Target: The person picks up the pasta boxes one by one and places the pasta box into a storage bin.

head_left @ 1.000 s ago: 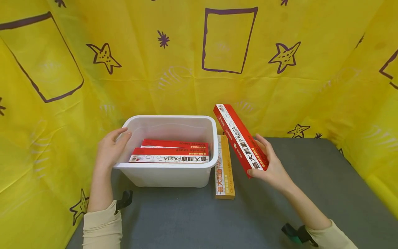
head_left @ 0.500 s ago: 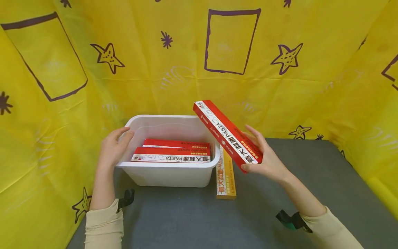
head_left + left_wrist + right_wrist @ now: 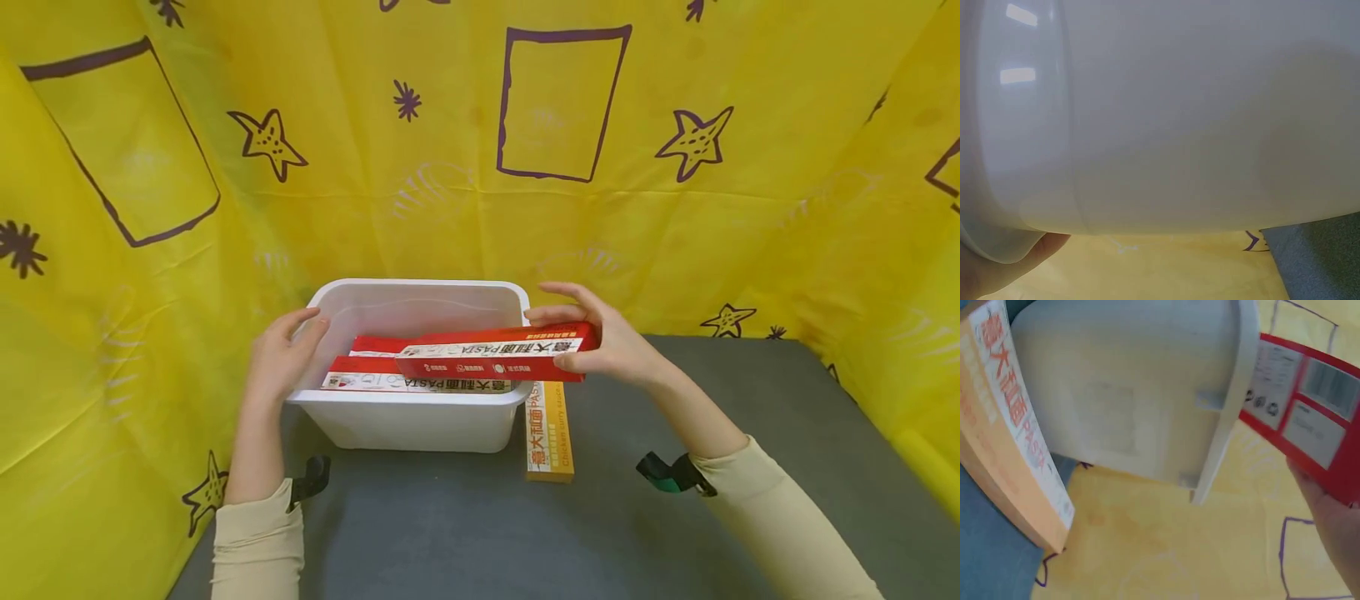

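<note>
My right hand (image 3: pixel 611 337) grips a red and white pasta box (image 3: pixel 495 354) by its right end. That box lies nearly level over the right rim of a white plastic bin (image 3: pixel 405 425), its left end above the red tomato sauce pasta boxes (image 3: pixel 367 381) inside. In the right wrist view, the held box (image 3: pixel 1310 412) shows its printed back with a barcode, next to the bin's wall. My left hand (image 3: pixel 281 354) holds the bin's left rim, thumb toward the inside. The left wrist view is mostly the bin's outer wall (image 3: pixel 1179 125), with part of the hand (image 3: pixel 1016 269) under the rim.
A yellow chicken curry pasta box (image 3: pixel 551 442) lies on the grey tabletop (image 3: pixel 450 533), just right of the bin; its far part is hidden by my right hand and the red box. Yellow patterned cloth (image 3: pixel 420 192) hangs behind and at both sides.
My right hand has carried the red pasta box left and down, turning it from a steep slant to nearly level over the bin. The left hand stays at the rim.
</note>
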Action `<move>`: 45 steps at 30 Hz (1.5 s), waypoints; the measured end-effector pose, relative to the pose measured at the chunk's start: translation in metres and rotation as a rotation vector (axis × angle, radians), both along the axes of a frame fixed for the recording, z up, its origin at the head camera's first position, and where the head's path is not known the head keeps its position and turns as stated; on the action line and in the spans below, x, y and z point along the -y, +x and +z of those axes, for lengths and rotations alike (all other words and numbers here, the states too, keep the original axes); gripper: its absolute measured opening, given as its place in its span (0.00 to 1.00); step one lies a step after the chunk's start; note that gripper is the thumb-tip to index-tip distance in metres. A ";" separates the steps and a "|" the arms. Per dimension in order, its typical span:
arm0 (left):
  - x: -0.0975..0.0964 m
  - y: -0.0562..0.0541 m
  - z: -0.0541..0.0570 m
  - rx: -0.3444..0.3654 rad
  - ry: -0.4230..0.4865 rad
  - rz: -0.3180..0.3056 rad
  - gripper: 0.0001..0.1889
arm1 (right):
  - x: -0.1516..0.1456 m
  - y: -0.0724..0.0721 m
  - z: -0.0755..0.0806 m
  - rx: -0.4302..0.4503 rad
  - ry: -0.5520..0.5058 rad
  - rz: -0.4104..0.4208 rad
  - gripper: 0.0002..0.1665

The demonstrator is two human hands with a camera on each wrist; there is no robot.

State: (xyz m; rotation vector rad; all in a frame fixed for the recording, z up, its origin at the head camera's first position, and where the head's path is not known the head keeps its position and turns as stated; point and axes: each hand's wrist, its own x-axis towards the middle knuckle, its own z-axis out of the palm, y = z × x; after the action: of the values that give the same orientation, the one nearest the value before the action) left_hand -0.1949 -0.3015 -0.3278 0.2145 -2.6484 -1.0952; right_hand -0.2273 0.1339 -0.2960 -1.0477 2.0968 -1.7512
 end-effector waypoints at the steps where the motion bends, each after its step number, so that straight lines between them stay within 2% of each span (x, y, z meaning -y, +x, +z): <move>1: 0.000 0.000 0.000 0.002 0.000 0.001 0.33 | 0.003 -0.003 0.001 -0.007 0.000 -0.001 0.45; 7: 0.001 0.001 -0.001 -0.004 0.000 0.007 0.32 | 0.024 -0.020 0.006 -0.075 0.032 0.023 0.44; 16: 0.001 0.000 -0.002 -0.004 0.006 0.006 0.32 | 0.052 -0.050 0.001 -0.112 0.058 0.076 0.44; 24: -0.001 0.001 -0.001 -0.009 0.013 0.006 0.32 | 0.073 -0.074 -0.002 -0.181 0.181 0.181 0.46; 26: -0.001 0.001 0.000 -0.011 0.011 0.010 0.32 | 0.075 -0.078 -0.002 -0.235 0.231 0.166 0.45; 29: -0.001 0.002 0.001 -0.011 0.009 0.012 0.32 | 0.074 -0.082 -0.003 -0.348 0.301 0.070 0.42; 32: -0.001 0.001 0.000 -0.012 0.015 0.010 0.32 | 0.067 -0.083 -0.007 -0.418 0.343 -0.035 0.39; 37: -0.003 -0.001 0.000 -0.013 0.029 0.008 0.32 | 0.048 -0.073 -0.018 -0.422 0.308 -0.124 0.37; 41: -0.004 -0.001 0.000 0.003 0.037 0.011 0.33 | 0.032 -0.055 -0.029 -0.342 0.248 -0.191 0.38; 45: -0.002 0.001 0.001 0.022 0.045 0.014 0.34 | 0.015 -0.032 -0.045 -0.213 0.194 -0.240 0.41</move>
State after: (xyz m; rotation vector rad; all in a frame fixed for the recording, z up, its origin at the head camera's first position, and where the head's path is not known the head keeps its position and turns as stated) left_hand -0.1944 -0.2990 -0.3268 0.2556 -2.6390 -1.1558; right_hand -0.2590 0.1186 -0.3406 -1.0016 2.5592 -1.5483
